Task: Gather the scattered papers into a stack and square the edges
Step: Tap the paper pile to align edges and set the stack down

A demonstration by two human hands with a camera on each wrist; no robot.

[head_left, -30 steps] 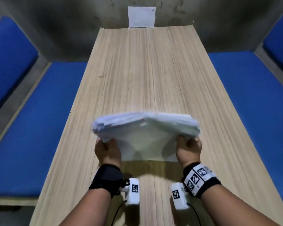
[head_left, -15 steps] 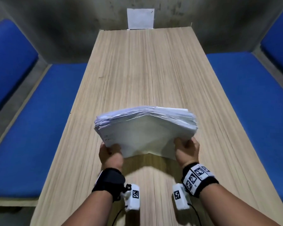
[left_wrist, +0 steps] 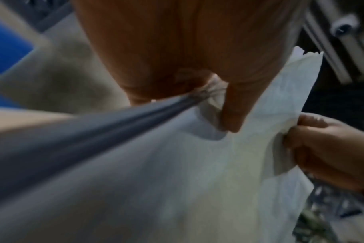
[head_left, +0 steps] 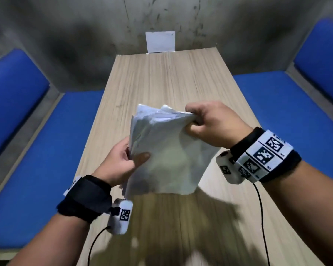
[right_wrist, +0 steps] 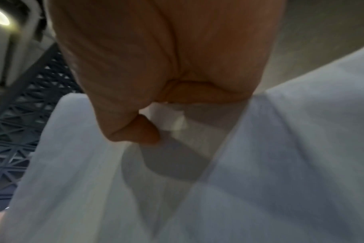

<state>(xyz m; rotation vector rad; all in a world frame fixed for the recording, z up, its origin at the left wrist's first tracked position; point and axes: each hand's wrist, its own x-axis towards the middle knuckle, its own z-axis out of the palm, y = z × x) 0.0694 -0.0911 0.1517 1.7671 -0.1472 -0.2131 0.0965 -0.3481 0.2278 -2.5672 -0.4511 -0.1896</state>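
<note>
A thick stack of white papers (head_left: 167,154) is held upright in the air above the wooden table (head_left: 161,77), turned so one corner points down. My left hand (head_left: 121,160) grips its left edge, thumb on the near face. My right hand (head_left: 210,123) pinches the top right corner. The stack's upper and left edges look ragged, sheets not aligned. In the left wrist view the papers (left_wrist: 197,172) fill the frame, with my left hand (left_wrist: 199,90) pinching them and my right hand (left_wrist: 322,148) at the right. In the right wrist view my right hand (right_wrist: 156,106) clamps the papers (right_wrist: 260,172).
A single white sheet (head_left: 160,42) leans against the grey wall at the table's far end. Blue padded benches (head_left: 46,160) (head_left: 288,112) run along both sides of the table. Wrist camera cables hang below both forearms.
The stack was held level by its near edge with both hands. It is now turned upright and rotated, my right hand raised to the top corner and my left hand on the left edge.
</note>
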